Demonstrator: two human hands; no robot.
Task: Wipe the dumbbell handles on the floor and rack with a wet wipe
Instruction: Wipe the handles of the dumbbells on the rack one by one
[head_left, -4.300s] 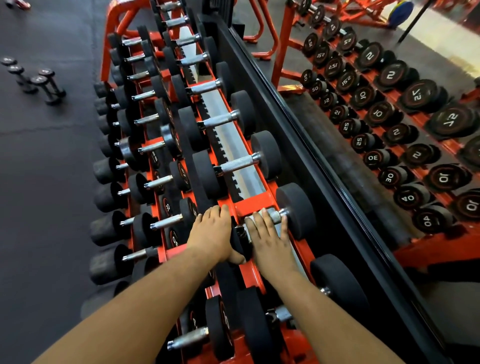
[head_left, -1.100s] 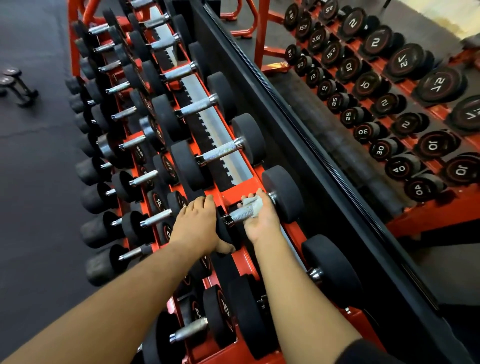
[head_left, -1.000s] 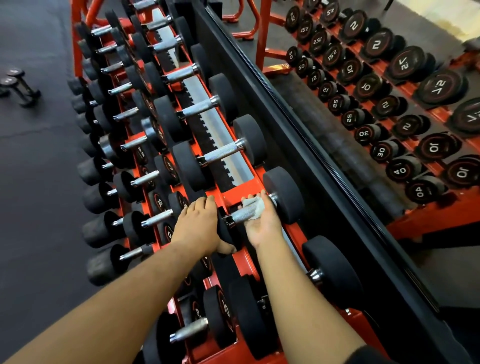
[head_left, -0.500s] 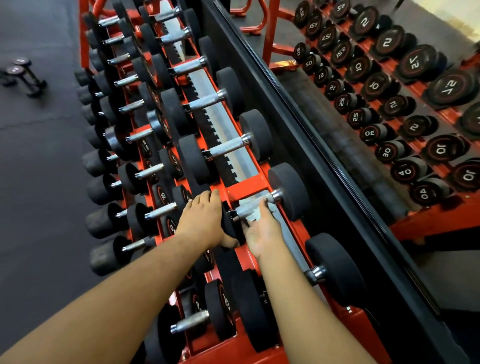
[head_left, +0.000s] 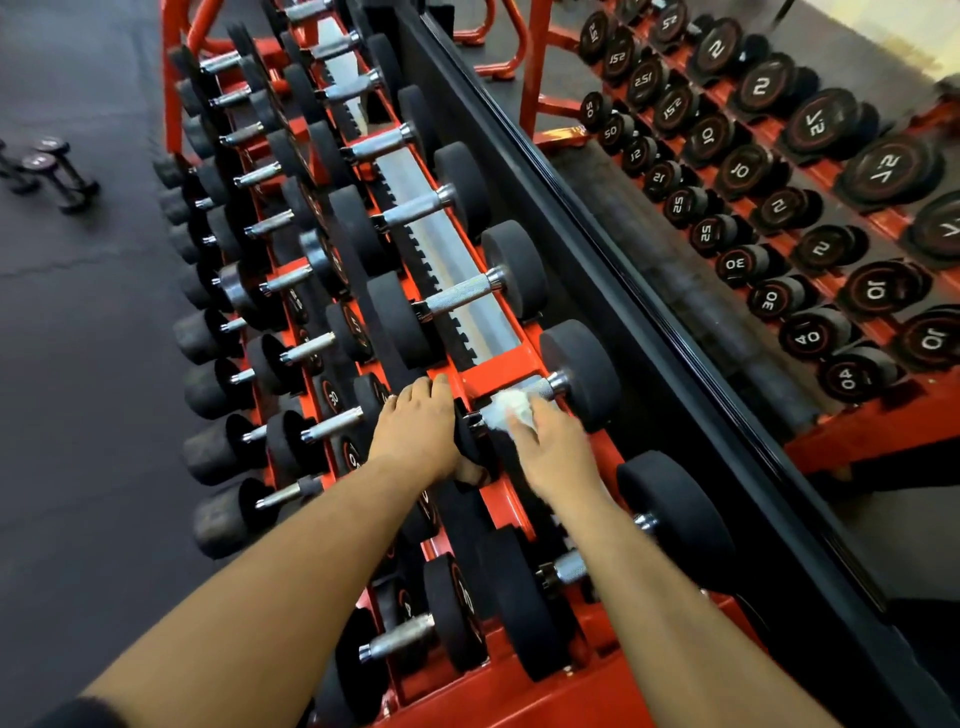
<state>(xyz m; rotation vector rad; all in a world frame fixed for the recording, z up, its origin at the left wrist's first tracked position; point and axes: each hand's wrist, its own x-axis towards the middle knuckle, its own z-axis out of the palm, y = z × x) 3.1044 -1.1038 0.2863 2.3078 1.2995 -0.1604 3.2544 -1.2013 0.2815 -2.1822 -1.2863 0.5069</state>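
Compared with half a second ago, your right hand (head_left: 553, 449) sits on top of the handle (head_left: 524, 397) instead of under it, and the white wipe (head_left: 511, 410) now bunches over the near half of the bar rather than hanging below it. Your left hand (head_left: 415, 434) stays where it was, draped over the near black end (head_left: 470, 441) of the same dumbbell, fingers reaching over the top and the thumb tucked beneath.

The red rack (head_left: 498, 371) fills the middle of the view, running away from you in three stepped tiers loaded with black dumbbells with silver grips. The one you are cleaning lies on the top tier, its far end (head_left: 582, 371) close to the mirror (head_left: 727, 260) on your right. The mirror shows the numbered ends of the weights reversed.

Your right fingers look curled down around the wipe, pinching it against the bar, though motion blur softens them and you cannot count each one. The bare stretch of handle shows only between the wipe and the far end.

Dark rubber floor (head_left: 78, 364) spreads on your left, with a few small dumbbells (head_left: 49, 171) standing loose on it, well apart from the rack.
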